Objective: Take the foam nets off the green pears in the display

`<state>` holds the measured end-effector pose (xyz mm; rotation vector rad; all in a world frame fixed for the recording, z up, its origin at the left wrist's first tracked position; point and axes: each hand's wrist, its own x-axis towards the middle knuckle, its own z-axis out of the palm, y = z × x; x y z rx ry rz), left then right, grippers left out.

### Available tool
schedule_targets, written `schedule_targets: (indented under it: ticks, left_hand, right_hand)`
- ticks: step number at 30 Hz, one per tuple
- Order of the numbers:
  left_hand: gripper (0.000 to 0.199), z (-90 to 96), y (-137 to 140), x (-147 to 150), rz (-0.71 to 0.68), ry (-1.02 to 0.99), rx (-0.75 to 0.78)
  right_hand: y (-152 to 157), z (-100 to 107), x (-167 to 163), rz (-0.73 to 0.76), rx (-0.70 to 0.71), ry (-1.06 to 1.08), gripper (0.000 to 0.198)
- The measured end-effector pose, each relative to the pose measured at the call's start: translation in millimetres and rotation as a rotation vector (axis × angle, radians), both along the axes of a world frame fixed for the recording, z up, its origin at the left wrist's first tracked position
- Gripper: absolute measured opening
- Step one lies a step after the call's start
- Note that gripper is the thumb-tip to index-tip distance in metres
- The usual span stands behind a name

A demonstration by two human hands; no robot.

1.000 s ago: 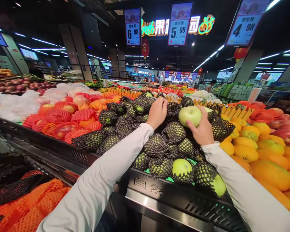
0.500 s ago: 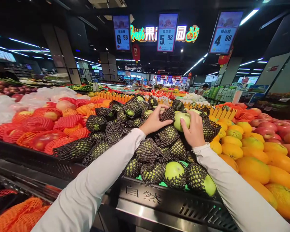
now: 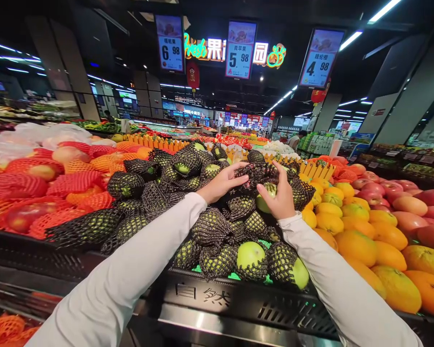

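A black foam net (image 3: 256,174) is stretched between my two hands above the pile. My left hand (image 3: 222,182) grips its left side, thumb on the near edge. On the other side, my right hand (image 3: 280,196) has its fingertips at the net's right edge, the thumb bent inward. Just below the net, close to the right thumb, sits a bare green apple (image 3: 266,200), partly hidden by that hand. Around and beneath lie several green apples in black nets (image 3: 211,226). One apple (image 3: 250,255) at the front pokes out of its net.
The black crate (image 3: 210,294) has a raised front edge. Red apples in red and orange nets (image 3: 39,188) fill the left side. Oranges (image 3: 358,248) and red apples (image 3: 379,195) lie to the right. Price signs (image 3: 240,50) hang overhead.
The green apple in my right hand has gone lower, under the net. My right fingers have moved to the net, which is now spread between both hands. The view has turned slightly right.
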<state>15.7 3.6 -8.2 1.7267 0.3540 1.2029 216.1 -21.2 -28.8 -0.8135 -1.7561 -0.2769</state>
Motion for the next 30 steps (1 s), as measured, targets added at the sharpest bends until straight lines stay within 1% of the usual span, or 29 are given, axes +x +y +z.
schedule_targets:
  ticks: [3,7,9,11,12,14,16,18,19,21,24,27,29,30]
  left_hand:
    - [0.059,1.1,-2,-1,0.024,0.035,0.008]
    - [0.06,4.2,-6,-3,0.075,0.066,0.119]
    - [0.06,4.6,-6,-4,0.084,0.076,0.154]
    - [0.06,3.8,-5,-4,0.079,0.061,0.141]
    - [0.061,3.2,-4,-3,0.071,0.051,0.126]
    - [0.063,2.2,-4,-3,0.082,0.02,0.108]
    - [0.066,2.2,-4,-2,0.137,-0.017,0.128]
    - [0.072,2.9,-6,-1,0.185,-0.051,0.174]
    - [0.076,3.2,-7,-1,0.183,-0.062,0.194]
    - [0.084,3.6,-7,0,0.125,-0.064,0.207]
    - [0.089,2.8,-6,0,0.045,-0.029,0.197]
    - [0.09,1.3,-4,-1,0.029,-0.009,0.203]
    - [0.089,0.5,-2,-1,0.025,-0.011,0.205]
    - [0.088,0.3,-2,-1,0.033,-0.013,0.209]
  right_hand:
    - [-2,1,0,0.051,-0.01,0.032,0.059]
    - [-2,1,0,0.057,-0.001,0.047,0.051]
    - [0,0,-1,0.047,0.007,0.054,0.044]
    - [3,-2,-2,0.012,0.029,0.068,0.035]
    - [4,-2,-2,-0.003,0.048,0.08,0.035]
    - [5,-3,-4,-0.018,0.105,0.1,0.044]
    - [3,-4,-6,-0.045,0.203,0.099,0.054]
    - [1,-4,-8,-0.109,0.333,0.053,0.053]
    - [-1,-5,-8,-0.139,0.39,0.011,0.05]
    - [-3,-5,-8,-0.167,0.447,-0.093,0.047]
    - [-4,-6,-7,-0.156,0.416,-0.217,0.047]
    - [-4,-5,-5,-0.109,0.372,-0.295,0.034]
    - [-5,-3,-4,-0.055,0.312,-0.328,0.026]
    - [-6,-2,-4,-0.035,0.27,-0.325,0.025]
